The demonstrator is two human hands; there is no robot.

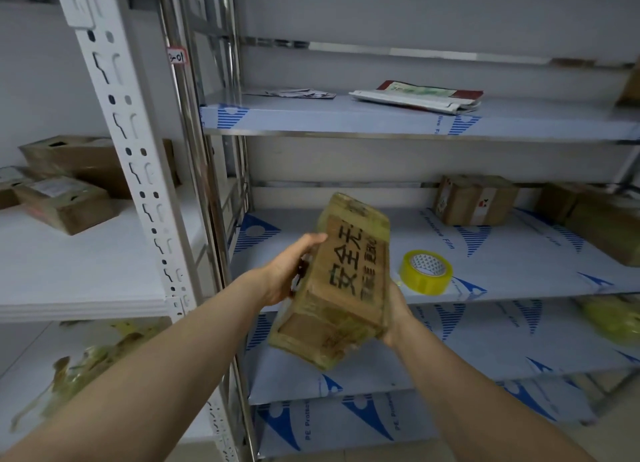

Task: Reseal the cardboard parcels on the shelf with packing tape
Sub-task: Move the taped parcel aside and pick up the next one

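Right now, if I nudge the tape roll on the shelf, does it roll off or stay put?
Probably slides rather than rolls: the tape roll lies flat, hole up. The shelf wears glossy-looking film, so it may skid easily, and it sits near the front edge. Likely light and rigid: a hollow ring, easy to pinch by its wall.
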